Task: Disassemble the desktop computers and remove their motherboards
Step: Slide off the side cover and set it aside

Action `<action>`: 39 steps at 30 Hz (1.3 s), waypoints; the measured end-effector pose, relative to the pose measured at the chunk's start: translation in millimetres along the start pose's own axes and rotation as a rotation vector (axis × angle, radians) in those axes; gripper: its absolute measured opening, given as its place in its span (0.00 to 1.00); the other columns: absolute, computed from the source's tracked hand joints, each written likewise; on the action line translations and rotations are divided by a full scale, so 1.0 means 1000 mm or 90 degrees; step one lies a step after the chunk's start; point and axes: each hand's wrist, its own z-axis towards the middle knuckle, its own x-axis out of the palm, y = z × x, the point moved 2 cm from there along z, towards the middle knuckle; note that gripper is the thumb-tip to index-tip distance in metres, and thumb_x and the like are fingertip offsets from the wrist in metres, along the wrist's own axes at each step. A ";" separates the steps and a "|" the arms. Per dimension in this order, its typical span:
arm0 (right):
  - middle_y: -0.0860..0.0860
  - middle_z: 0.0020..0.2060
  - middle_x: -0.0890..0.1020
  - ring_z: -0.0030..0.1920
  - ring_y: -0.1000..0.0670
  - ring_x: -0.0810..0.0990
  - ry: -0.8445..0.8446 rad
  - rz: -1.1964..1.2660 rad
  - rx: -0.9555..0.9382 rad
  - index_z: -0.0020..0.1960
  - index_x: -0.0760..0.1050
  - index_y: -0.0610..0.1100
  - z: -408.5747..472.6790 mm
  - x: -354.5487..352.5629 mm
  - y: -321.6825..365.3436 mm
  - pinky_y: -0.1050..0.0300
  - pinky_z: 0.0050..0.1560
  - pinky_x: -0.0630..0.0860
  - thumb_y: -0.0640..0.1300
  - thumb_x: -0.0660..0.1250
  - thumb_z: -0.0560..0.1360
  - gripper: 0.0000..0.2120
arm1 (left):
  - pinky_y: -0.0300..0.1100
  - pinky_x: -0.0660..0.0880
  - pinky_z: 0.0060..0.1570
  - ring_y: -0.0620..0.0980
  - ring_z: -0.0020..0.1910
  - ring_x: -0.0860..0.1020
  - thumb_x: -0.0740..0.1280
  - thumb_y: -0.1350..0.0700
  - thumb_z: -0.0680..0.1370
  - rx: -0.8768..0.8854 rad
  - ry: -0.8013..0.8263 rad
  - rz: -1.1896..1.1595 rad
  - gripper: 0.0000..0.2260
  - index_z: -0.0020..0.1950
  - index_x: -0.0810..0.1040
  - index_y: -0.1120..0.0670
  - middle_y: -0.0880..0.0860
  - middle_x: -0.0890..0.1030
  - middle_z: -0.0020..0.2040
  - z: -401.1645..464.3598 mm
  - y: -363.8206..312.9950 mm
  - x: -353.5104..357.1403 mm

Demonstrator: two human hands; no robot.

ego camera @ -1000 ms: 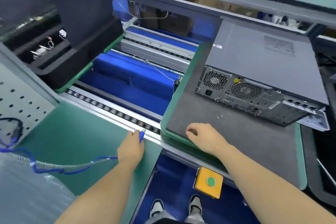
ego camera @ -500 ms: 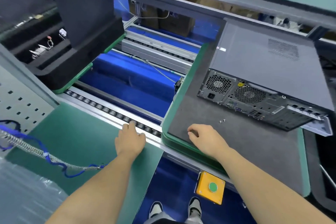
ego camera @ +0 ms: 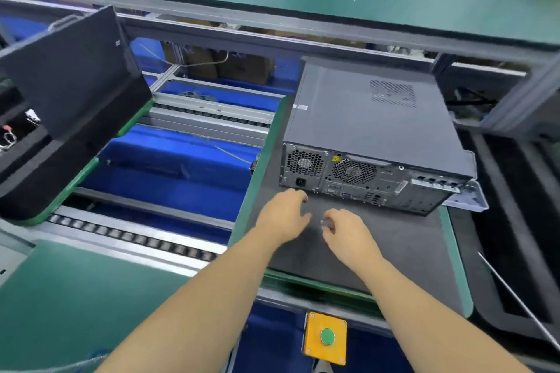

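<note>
A dark grey desktop computer (ego camera: 363, 112) lies flat on a black mat on a green-edged pallet (ego camera: 409, 251), its rear panel with fans and ports facing me and its cover closed. My left hand (ego camera: 283, 215) hovers over the mat just in front of the rear panel's lower left corner, with its fingers relaxed. Beside it, my right hand (ego camera: 345, 233) has its fingers curled, pinching a small silver screw (ego camera: 325, 222) just above the mat.
A second pallet with a black foam block and an upright dark panel (ego camera: 69, 118) sits at the left on the roller conveyor (ego camera: 130, 236). A green bench top (ego camera: 75, 297) lies near left. A yellow box with a green button (ego camera: 327, 336) hangs below the pallet's edge.
My left hand left the bench edge and moved right onto the mat. My right hand moved forward from the pallet's front edge to the loose screws. My view shifted right and forward.
</note>
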 end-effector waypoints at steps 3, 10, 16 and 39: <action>0.47 0.53 0.78 0.53 0.46 0.79 -0.011 0.006 0.034 0.64 0.76 0.44 0.005 -0.003 -0.018 0.50 0.56 0.76 0.43 0.65 0.79 0.14 | 0.48 0.74 0.59 0.57 0.60 0.76 0.70 0.51 0.78 -0.002 0.063 0.040 0.15 0.62 0.77 0.55 0.54 0.77 0.61 0.006 -0.018 0.027; 0.46 0.54 0.75 0.55 0.43 0.77 -0.003 0.024 0.032 0.61 0.76 0.42 0.028 0.006 -0.032 0.49 0.56 0.75 0.41 0.62 0.81 0.10 | 0.52 0.75 0.56 0.58 0.57 0.77 0.66 0.53 0.80 -0.052 0.048 0.057 0.09 0.57 0.79 0.56 0.55 0.78 0.57 0.013 -0.021 0.050; 0.47 0.51 0.73 0.52 0.44 0.76 -0.004 0.011 0.030 0.54 0.78 0.45 0.042 0.018 -0.036 0.51 0.48 0.75 0.41 0.62 0.80 0.07 | 0.49 0.75 0.48 0.56 0.54 0.77 0.62 0.52 0.81 -0.044 -0.015 0.072 0.08 0.56 0.79 0.51 0.52 0.78 0.53 0.018 -0.026 0.057; 0.48 0.30 0.66 0.22 0.53 0.59 -0.385 1.208 0.642 0.38 0.68 0.40 0.012 -0.071 -0.220 0.66 0.21 0.54 0.45 0.55 0.79 0.14 | 0.44 0.75 0.52 0.41 0.46 0.73 0.62 0.51 0.80 0.207 0.062 -0.108 0.09 0.56 0.81 0.47 0.41 0.76 0.48 0.065 -0.197 0.123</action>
